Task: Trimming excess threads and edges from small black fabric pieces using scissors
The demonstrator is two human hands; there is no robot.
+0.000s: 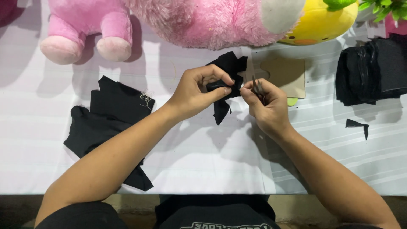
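Observation:
My left hand (197,91) pinches a small piece of black fabric (224,70) between thumb and fingers above the middle of the white table (212,157). A tail of the cloth hangs down below the fingers. My right hand (267,106) is right beside it, touching the same fabric, and grips a small pair of dark scissors (257,89) whose blades point up. Under the hands lies a tan cardboard template (288,76).
A pile of black cloth (106,123) lies at the left, a stack of black pieces (371,74) at the right, with a small black scrap (356,125) below it. Pink plush toys (190,19), a yellow plush (326,21) and a green plant (388,8) line the far edge.

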